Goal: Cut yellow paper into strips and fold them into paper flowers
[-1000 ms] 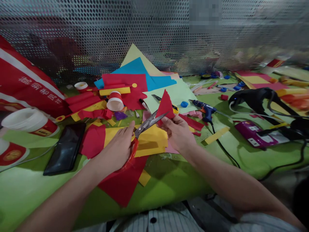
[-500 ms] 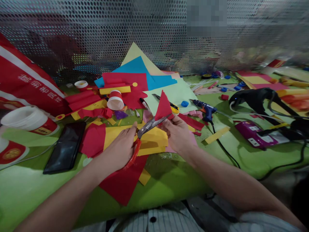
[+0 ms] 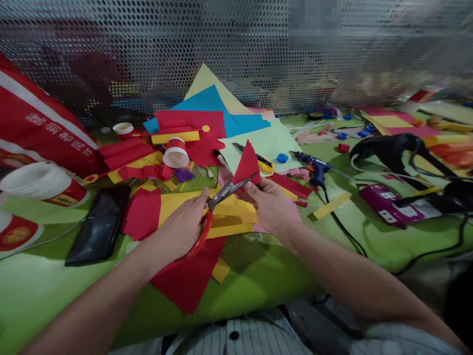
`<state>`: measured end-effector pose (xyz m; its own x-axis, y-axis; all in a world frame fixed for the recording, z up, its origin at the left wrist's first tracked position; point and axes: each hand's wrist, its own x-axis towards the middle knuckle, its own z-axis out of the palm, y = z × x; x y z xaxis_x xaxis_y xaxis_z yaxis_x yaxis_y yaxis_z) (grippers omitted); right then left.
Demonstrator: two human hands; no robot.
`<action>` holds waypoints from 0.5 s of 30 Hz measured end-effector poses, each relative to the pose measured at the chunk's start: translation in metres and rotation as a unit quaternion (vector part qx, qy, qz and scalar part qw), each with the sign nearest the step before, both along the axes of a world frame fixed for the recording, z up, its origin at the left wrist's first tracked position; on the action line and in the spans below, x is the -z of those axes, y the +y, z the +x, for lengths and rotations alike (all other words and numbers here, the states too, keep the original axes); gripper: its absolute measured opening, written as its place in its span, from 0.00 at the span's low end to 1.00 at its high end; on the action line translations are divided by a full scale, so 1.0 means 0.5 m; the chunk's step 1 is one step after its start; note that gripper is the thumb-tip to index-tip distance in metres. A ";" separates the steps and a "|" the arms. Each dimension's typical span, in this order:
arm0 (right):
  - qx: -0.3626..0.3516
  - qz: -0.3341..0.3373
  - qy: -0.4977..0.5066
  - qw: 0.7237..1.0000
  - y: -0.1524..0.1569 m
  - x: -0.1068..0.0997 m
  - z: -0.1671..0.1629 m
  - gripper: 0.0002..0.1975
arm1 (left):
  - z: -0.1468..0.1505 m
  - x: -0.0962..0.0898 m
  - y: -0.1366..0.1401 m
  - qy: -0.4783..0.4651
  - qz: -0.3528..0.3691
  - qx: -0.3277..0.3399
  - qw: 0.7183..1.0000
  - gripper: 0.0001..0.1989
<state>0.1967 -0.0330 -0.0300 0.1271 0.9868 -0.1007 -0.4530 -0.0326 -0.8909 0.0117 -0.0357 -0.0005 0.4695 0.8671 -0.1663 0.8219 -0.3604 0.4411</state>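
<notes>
My left hand [image 3: 190, 217] is closed round the orange-red handles of a pair of scissors [image 3: 222, 192], whose blades point up and to the right. A pointed piece of red paper [image 3: 247, 165] stands up at the blades, and my right hand [image 3: 266, 199] pinches its lower right edge. The blades lie across the bottom of this piece, close to my right fingertips. Below both hands lie yellow paper strips [image 3: 236, 212] and a larger red sheet [image 3: 190, 286]. Part of the scissor handles is hidden by my left fingers.
A black phone [image 3: 99, 224] and stacked paper cups [image 3: 40, 182] are at the left. A yellow utility knife [image 3: 265, 165] lies behind my right hand. Farther right are a blue glue gun [image 3: 316, 167] and a purple power strip [image 3: 388, 204] with cables. A perforated metal panel [image 3: 148, 49] rises behind.
The scissor blades look closer together across the red piece's base. Both hands and the piece have shifted only slightly; both hands keep their hold.
</notes>
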 end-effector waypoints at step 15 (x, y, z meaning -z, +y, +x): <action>-0.011 0.019 0.008 1.000 0.003 0.005 0.001 0.12 | -0.003 -0.005 -0.001 -0.140 0.007 -0.050 0.989 0.09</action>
<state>0.1972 -0.0313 -0.0327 0.1032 0.9926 -0.0641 -0.4660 -0.0087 -0.8848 0.0102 -0.0364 0.0022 0.4075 0.9127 -0.0297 0.6995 -0.2911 0.6526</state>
